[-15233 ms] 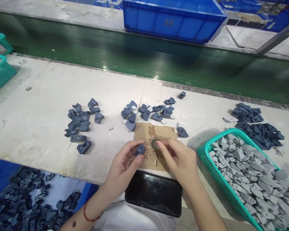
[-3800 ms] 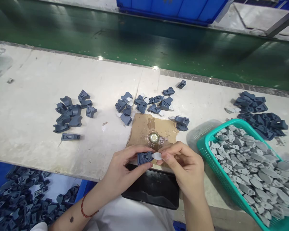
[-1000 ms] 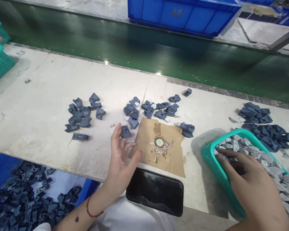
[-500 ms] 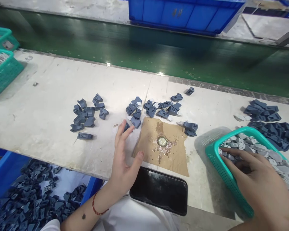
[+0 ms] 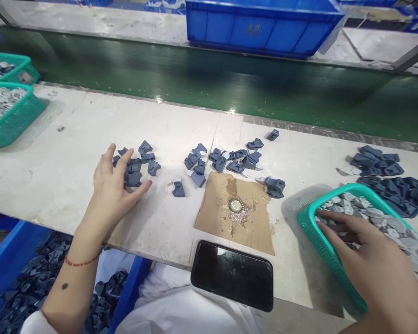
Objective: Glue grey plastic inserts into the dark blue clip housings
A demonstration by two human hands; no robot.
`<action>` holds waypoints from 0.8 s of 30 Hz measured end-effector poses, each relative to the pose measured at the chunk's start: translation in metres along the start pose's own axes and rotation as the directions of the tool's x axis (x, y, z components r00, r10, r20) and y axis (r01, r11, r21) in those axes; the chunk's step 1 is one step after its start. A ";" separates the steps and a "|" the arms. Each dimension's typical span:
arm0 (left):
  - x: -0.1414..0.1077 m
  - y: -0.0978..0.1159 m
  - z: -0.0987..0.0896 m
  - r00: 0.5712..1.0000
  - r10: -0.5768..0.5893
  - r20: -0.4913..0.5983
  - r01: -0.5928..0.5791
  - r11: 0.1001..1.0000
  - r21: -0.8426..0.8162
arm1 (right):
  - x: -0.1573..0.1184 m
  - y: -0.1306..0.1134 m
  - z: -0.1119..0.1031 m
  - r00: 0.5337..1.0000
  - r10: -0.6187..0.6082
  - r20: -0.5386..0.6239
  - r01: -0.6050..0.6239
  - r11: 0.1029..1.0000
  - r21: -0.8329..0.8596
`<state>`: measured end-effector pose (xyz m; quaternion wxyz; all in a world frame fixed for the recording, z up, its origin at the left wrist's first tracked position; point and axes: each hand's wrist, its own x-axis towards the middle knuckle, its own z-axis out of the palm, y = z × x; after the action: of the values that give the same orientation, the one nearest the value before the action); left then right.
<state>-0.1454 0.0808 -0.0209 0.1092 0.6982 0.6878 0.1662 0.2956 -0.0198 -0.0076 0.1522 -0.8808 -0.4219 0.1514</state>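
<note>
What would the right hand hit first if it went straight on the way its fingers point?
The right hand would probably meet the left wall of the teal basket, just ahead, perhaps brushing grey pieces. Its height is unclear; it might clear the rim.

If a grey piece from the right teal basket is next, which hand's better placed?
Right, I'd judge: the right hand is in the teal basket among grey pieces. The left hand is over dark blue parts, beyond the brown sheet.
</note>
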 end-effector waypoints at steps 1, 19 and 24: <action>0.007 0.002 -0.001 0.999 0.037 0.030 -0.038 0.999 0.027 | 0.000 -0.003 0.000 1.000 -0.003 0.005 0.003 1.000 0.003; 0.026 0.004 -0.002 0.938 0.307 0.163 -0.336 0.920 0.201 | -0.004 -0.014 -0.004 0.994 0.108 0.001 -0.108 0.993 0.037; 0.001 0.001 0.000 0.901 0.410 0.141 -0.430 0.888 0.164 | -0.005 -0.013 -0.003 0.995 0.093 -0.027 -0.092 0.995 0.038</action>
<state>-0.1442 0.0820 -0.0208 0.0384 0.8451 0.5267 0.0831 0.2847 -0.0162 0.0013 0.1674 -0.8985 -0.3756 0.1534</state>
